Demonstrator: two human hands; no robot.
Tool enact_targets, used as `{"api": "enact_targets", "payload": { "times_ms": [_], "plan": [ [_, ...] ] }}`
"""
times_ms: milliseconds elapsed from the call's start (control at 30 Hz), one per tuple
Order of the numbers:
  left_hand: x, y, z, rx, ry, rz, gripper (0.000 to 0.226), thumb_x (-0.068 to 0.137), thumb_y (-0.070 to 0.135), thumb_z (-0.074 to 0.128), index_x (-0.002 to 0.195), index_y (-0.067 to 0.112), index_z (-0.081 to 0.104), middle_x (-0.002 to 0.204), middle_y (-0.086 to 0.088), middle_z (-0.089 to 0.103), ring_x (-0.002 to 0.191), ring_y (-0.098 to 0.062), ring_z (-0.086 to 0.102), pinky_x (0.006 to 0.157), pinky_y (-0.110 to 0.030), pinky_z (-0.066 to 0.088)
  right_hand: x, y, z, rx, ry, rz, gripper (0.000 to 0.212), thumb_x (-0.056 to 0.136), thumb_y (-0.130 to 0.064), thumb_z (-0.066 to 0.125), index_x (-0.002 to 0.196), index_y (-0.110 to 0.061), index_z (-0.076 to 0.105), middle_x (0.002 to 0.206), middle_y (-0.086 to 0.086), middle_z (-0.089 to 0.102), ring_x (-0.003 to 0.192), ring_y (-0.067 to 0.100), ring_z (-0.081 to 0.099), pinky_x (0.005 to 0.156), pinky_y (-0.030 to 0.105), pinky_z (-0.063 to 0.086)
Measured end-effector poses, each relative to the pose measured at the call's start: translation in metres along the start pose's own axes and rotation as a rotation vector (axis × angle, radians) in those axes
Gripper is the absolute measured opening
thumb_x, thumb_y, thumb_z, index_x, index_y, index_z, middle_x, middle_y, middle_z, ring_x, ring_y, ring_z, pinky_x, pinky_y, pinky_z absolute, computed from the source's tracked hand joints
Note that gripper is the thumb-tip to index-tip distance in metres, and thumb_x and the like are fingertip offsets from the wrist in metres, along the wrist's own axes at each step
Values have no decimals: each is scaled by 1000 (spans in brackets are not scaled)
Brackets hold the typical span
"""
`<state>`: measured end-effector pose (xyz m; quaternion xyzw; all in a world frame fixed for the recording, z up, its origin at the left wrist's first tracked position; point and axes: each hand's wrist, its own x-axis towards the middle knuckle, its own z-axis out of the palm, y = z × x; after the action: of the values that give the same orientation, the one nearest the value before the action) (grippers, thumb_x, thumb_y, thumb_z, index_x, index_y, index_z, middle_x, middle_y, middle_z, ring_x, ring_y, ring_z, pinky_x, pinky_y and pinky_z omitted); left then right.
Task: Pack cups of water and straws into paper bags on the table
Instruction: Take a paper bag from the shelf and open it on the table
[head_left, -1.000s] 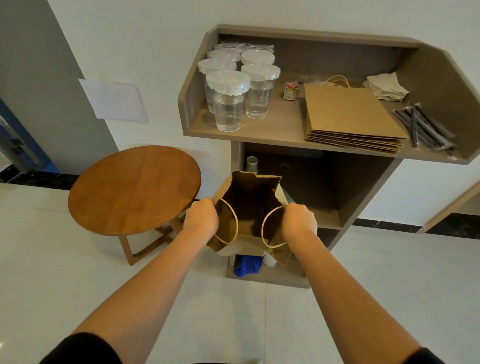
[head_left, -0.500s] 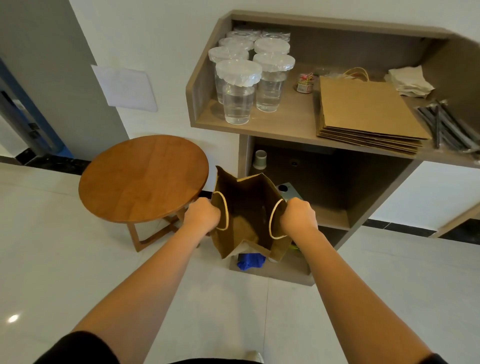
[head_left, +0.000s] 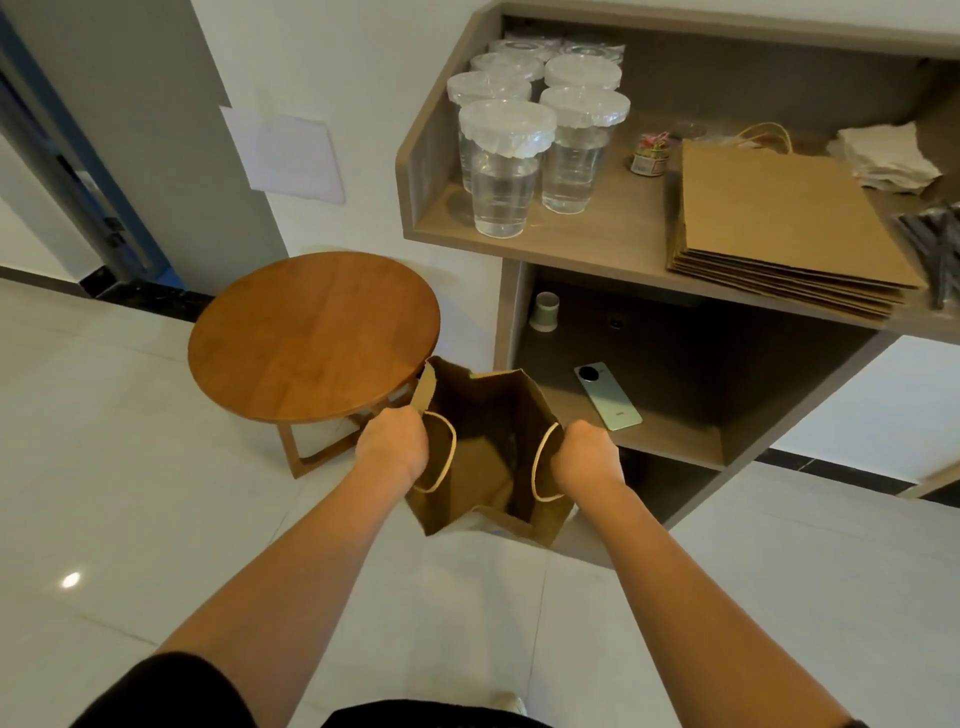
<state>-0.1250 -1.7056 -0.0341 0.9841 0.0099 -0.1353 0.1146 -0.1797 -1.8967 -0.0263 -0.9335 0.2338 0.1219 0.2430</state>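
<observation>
Bag: you hold the open paper bag (head_left: 483, 447) in the air above the floor, just right of the round table (head_left: 311, 335) and in front of the shelf unit (head_left: 597, 244).
Left hand: your left hand (head_left: 393, 448) is curled around the bag's left rim — mouth pulled wide.
Right hand: your right hand (head_left: 584, 457) is curled around the right rim.
Handles: both loops hang inside the mouth.
Cups: covered cups of water (head_left: 524, 145) stand on the upper shelf, left side.
Flat bags: a stack of paper bags (head_left: 779, 218) lies right of the cups.
Straws: dark wrapped straws (head_left: 935, 244) at the far right edge.
Lower shelf: a phone (head_left: 608, 396) lies flat — just beyond the bag.
</observation>
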Motion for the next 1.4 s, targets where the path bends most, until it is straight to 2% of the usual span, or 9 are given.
{"api": "enact_targets", "payload": {
  "times_ms": [167, 300, 400, 500, 600, 767, 900, 1133, 1400],
  "plan": [
    [9, -23, -12, -447, -272, -97, 19, 93, 18, 53, 109, 9, 56, 80, -2, 60, 68, -18, 66, 56, -28, 54, 15, -26, 11, 7, -163, -112, 9, 93, -14, 50, 95, -8, 57, 78, 4, 57, 69, 17, 59, 67, 27, 51],
    [20, -64, -40, -567, -596, -192, 49, 81, 30, 71, 122, 22, 45, 121, 6, 48, 102, -19, 55, 80, -35, 47, 31, -59, 16, -16, -214, -184, 6, 91, -13, 51, 86, -12, 54, 82, 5, 58, 75, 19, 60, 71, 30, 53],
    [44, -94, -64, -769, -382, -226, 27, 78, 15, 64, 101, 27, 55, 127, 1, 47, 110, -21, 48, 92, -39, 44, 45, -94, 23, -50, -230, -244, 8, 90, -12, 51, 93, -10, 58, 90, 8, 60, 79, 21, 61, 72, 32, 53],
    [80, -110, -78, -790, -172, -152, 61, 78, 31, 66, 135, 25, 44, 136, 2, 42, 123, -21, 42, 97, -36, 37, 66, -137, 34, -117, -252, -291, 15, 88, -8, 49, 97, -8, 60, 94, 10, 62, 86, 26, 62, 78, 37, 55],
    [115, -117, -80, -503, -326, 8, 81, 62, 54, 74, 132, 25, 43, 122, 7, 51, 106, -16, 51, 82, -30, 44, 91, -186, 45, -174, -268, -333, 16, 86, -6, 47, 95, -8, 60, 93, 11, 61, 87, 29, 61, 76, 38, 54],
    [192, -159, -74, -147, -211, 50, 32, 84, 25, 60, 113, 15, 50, 96, 0, 58, 87, -18, 58, 81, -34, 54, 140, -265, 64, -212, -287, -364, 12, 88, -9, 47, 78, -10, 52, 76, 7, 54, 70, 26, 53, 53, 25, 37],
    [241, -199, -86, -150, -69, 38, 18, 97, 17, 43, 113, 13, 51, 95, -3, 60, 84, -20, 60, 82, -35, 54, 176, -318, 77, -176, -298, -331, 17, 92, -17, 49, 81, -11, 60, 80, 7, 59, 72, 23, 56, 58, 26, 43],
    [310, -247, -97, -281, -158, -46, 18, 98, 22, 42, 113, 18, 51, 103, -4, 62, 90, -22, 61, 85, -38, 53, 227, -380, 104, -144, -328, -265, 22, 94, -23, 50, 79, -11, 62, 85, 9, 62, 81, 26, 61, 66, 30, 46],
    [353, -269, -100, -309, -175, -146, 11, 95, 12, 41, 103, 13, 49, 88, -2, 55, 83, -22, 56, 69, -30, 46, 268, -421, 114, -80, -340, -219, 33, 93, -19, 52, 60, -13, 47, 62, 3, 45, 57, 18, 43, 48, 26, 31]
  ]
}}
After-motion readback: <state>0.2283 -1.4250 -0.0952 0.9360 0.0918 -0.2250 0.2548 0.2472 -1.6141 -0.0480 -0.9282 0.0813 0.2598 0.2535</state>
